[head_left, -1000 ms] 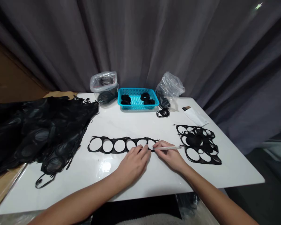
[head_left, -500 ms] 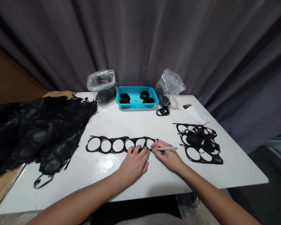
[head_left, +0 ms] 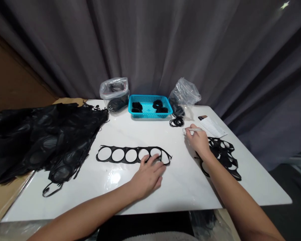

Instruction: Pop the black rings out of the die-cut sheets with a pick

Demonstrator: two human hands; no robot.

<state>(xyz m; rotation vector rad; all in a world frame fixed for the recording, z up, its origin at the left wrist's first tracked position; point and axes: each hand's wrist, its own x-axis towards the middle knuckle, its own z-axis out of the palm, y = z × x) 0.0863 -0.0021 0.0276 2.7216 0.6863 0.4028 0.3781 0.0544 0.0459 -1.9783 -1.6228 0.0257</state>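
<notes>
Pressing flat on the black cut-out strip (head_left: 130, 155), the left hand (head_left: 147, 174) is lying open — the right hand (head_left: 198, 140) is pinching what looks like a thin white pen (head_left: 192, 130) above the cut-out sheet (head_left: 224, 154).

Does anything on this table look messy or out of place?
Yes: a heap of black cut-out sheets spills off the white table's left edge, and a loose black strip has slipped out below it. Nothing looks broken or spilled otherwise.
</notes>
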